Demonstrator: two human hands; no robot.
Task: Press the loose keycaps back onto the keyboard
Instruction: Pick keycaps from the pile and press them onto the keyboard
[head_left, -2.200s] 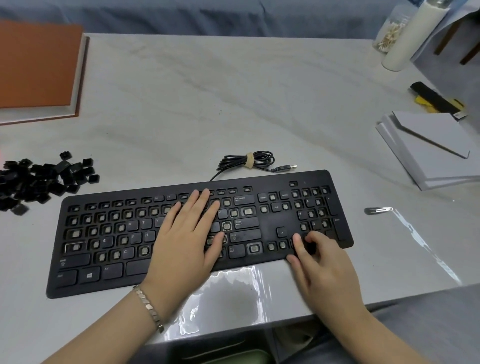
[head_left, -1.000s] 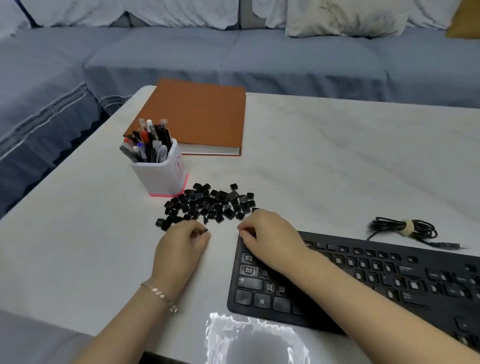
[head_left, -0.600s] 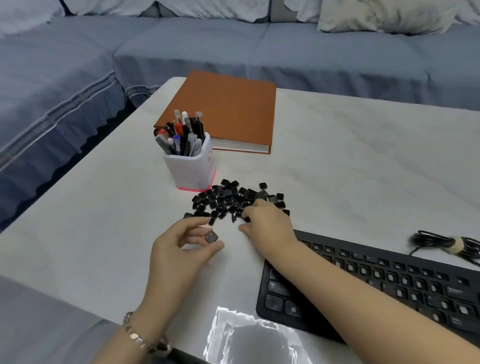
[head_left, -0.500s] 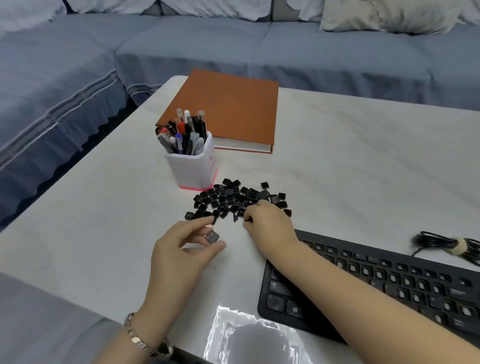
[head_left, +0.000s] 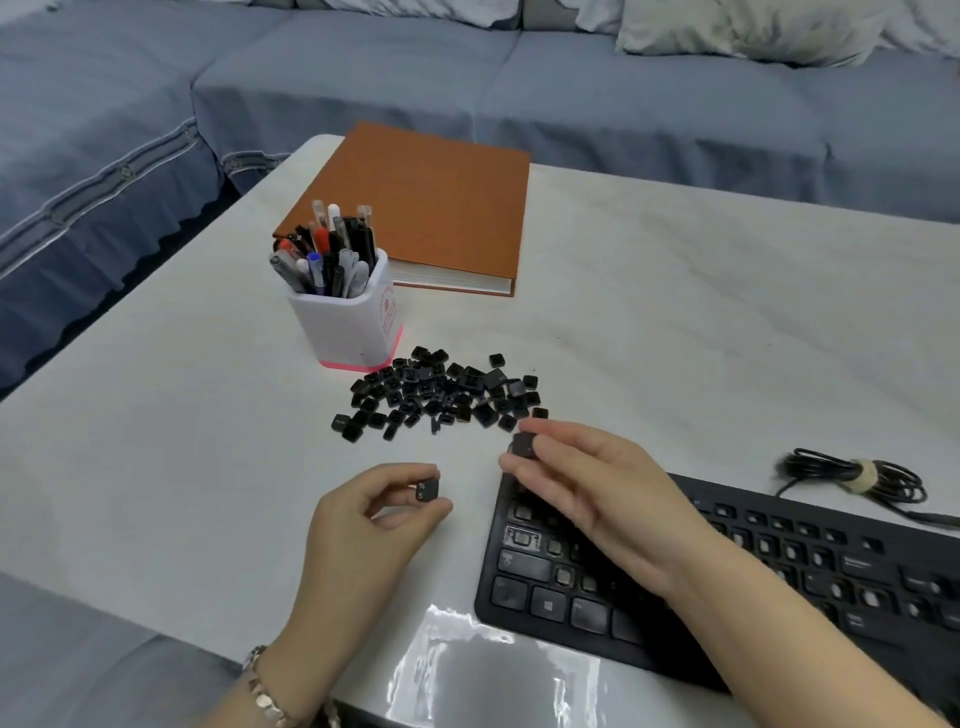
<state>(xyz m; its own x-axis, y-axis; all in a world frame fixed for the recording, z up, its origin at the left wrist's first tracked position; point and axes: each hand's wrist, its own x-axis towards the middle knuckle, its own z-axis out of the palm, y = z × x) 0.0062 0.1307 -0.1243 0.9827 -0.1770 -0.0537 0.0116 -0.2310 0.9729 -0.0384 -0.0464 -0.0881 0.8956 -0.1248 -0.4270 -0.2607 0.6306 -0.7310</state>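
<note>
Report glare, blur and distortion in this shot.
Head view: a bright glare patch whitens the near edge of the table; the right hand and its pinched keycap are slightly motion-blurred; the 5 keycap in the left hand is legible; the keyboard legends go soft toward the right border.

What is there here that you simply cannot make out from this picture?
Head view, the only one:
Right-hand keycap: its marking is blurred and partly covered by fingers of the right hand.
Loose keycaps: markings too small to read.
Keyboard: right end cut off by the frame edge; some keys hidden under the right forearm.
Cable: plug end runs off the right edge.
</note>
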